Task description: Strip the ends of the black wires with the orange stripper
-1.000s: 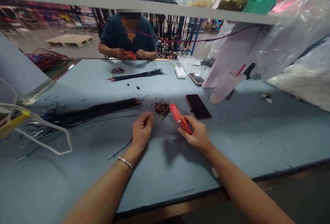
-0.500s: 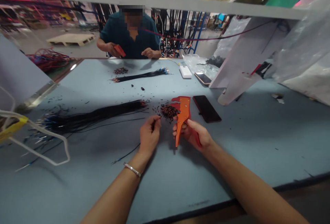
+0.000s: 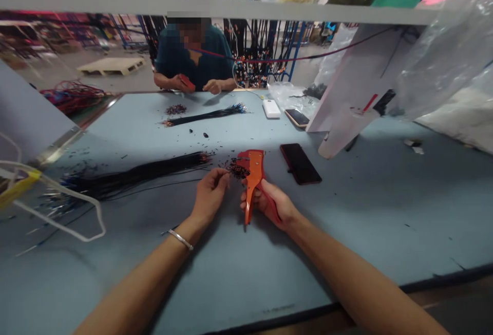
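Note:
My left hand (image 3: 211, 193) is closed in a pinch on a thin black wire; the wire's tail (image 3: 166, 231) shows beside the wrist, and most of it is hidden by the hand. My right hand (image 3: 275, 204) is wrapped round the handles of an orange and red wire stripper (image 3: 254, 170), whose head points away from me. The stripper's jaws are just right of my left fingertips, apart from them. Behind both hands lies a small heap of black insulation scraps (image 3: 238, 168). A bundle of black wires (image 3: 154, 168) lies to the left.
A dark phone (image 3: 300, 163) lies right of the stripper. A white wire frame (image 3: 100, 217) juts in at left. Across the table a co-worker (image 3: 192, 68) holds a red tool behind another wire bundle (image 3: 204, 114). A shelf bar (image 3: 246, 8) crosses overhead; a plastic cup (image 3: 342, 129) leans at right.
The view has shifted, so most things appear further left. Both my hands keep their grips, and my left fingertips stay near the stripper's head. The co-worker's hands have moved closer together.

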Motion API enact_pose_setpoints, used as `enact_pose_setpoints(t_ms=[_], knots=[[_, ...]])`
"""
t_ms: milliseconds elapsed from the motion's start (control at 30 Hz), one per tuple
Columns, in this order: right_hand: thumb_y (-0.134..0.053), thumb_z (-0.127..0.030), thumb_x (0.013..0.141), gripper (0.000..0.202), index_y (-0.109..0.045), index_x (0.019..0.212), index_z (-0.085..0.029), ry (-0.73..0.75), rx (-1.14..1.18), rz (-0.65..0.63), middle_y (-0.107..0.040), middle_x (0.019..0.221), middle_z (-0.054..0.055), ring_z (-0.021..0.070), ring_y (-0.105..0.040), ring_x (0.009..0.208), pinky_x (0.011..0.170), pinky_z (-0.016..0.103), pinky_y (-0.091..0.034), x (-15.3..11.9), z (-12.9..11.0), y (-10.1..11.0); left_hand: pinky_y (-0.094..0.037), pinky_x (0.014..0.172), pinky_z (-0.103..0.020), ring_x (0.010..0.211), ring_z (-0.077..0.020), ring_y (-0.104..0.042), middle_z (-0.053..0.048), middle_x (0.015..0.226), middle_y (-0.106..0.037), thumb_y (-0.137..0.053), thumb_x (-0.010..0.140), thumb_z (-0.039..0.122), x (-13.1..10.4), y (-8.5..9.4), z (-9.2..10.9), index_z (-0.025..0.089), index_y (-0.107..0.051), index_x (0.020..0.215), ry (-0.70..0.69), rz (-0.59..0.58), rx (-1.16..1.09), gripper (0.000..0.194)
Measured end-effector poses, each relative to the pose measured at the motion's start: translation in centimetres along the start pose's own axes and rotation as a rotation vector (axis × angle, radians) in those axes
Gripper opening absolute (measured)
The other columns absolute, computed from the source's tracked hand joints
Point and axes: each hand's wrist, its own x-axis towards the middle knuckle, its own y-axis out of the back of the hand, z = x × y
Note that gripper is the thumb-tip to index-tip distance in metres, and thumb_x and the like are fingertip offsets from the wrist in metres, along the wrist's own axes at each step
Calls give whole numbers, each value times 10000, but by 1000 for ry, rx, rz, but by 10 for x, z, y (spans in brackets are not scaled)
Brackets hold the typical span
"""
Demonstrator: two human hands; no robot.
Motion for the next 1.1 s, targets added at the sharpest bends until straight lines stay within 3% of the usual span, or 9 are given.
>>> enact_pose_setpoints(t_ms=[67,300,867,1100], knots=[[-512,-528,889,438,-602,1083,-145,-1,-2,-1,-701,856,85,215,-682,755,719,360,-508,-1,0,-1,-357,540,-205,549,-100,-438,44,605,-497,-531,833,355,0,1,-4,178,-573,787,13,61,-83,188],[-522,-549,878,476,-610,1087,-131,-105,-54,-110,-705,849,96,217,-688,726,702,356,-513,-8,-5,0,-372,527,-201,542,-86,-434,25,660,-543,-578,831,345,-3,6,-11,170,-591,819,-24,55,-228,175],[-483,-533,896,490,-594,1138,-122,-160,-33,-145,-706,883,112,233,-703,759,734,375,-511,-7,-8,6,-390,566,-209,568,-100,-459,40,623,-518,-547,821,295,-4,8,-10,180,-626,817,-44,17,-136,140],[-546,-552,852,489,-612,1083,-126,-176,-93,-159,-714,849,111,239,-704,728,697,369,-514,-7,-10,2,-426,642,-226,665,-125,-542,4,721,-616,-521,837,245,-6,8,-8,182,-647,832,-193,79,60,141]])
